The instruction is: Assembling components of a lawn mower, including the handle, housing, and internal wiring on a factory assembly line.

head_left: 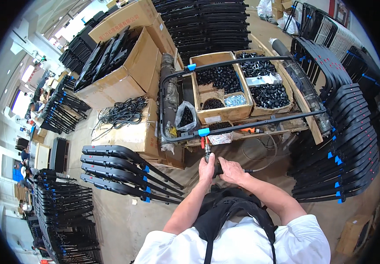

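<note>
My left hand is closed round the front of a power screwdriver with a silver nose and a red part near its tip. My right hand grips the rear of the same tool, where a hose leads off to the right. The tool's tip meets or nearly meets the near bar of a black metal frame, at a blue piece; contact is too small to make out. The frame lies flat across the work stand, and a second blue piece sits on its far bar.
Inside the frame's outline stand a wooden box of black parts and silver screws, and another box of black parts. Black frames are stacked at left, more at right. Cables lie on a carton.
</note>
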Available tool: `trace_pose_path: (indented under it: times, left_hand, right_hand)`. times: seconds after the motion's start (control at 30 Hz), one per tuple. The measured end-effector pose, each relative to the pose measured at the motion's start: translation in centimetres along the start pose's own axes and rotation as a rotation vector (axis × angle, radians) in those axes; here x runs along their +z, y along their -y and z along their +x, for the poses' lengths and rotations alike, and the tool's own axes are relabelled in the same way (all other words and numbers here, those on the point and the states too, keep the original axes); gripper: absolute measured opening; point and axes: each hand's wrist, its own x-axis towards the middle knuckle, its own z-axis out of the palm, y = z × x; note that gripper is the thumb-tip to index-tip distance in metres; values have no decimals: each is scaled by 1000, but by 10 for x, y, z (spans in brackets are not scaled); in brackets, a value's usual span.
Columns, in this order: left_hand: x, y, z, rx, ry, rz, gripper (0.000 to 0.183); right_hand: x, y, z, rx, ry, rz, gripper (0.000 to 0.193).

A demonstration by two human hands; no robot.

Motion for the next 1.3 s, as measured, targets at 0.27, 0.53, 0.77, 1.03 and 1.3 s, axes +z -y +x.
trace_pose_path:
  times: [0.27, 0.53, 0.77, 1.03, 1.3]
  left_hand:
    - [-3, 0, 8, 18, -39, 96, 49]
    - [2, -12, 10, -1, -19, 68, 51]
    - [1, -9, 15, 18, 0, -35, 47]
    - [-3, -12, 3, -36, 51, -79, 46]
    - [-17, -4, 3, -83, 86, -97, 46]
  right_hand:
    - [-6, 6, 9, 55, 31, -49, 93]
    - [-17, 8, 14, 99, 66, -44, 93]
    - [2, 9, 18, -18, -50, -45, 52]
    - [-1, 19, 7, 13, -66, -35, 50]
    - [0, 33, 7, 18, -45, -18, 48]
